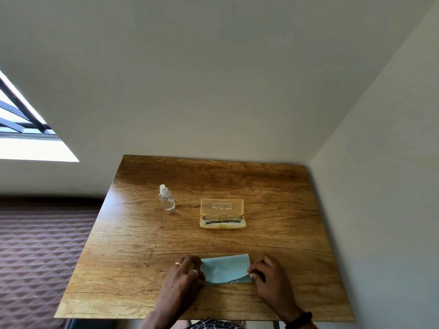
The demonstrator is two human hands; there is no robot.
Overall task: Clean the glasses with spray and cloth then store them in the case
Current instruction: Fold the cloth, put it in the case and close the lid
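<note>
Near the front of the tabletop, the left hand and right hand each pinch a side of the blue cloth. The glasses lie in the open case, well apart. A careless reach could tip the spray bottle over.

white print inside the case lid is too blurred to read.

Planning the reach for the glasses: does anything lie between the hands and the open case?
Nothing visible does. Bare table separates the left hand and right hand, both holding the blue cloth, from the case holding the glasses; the spray bottle stands well left.
</note>
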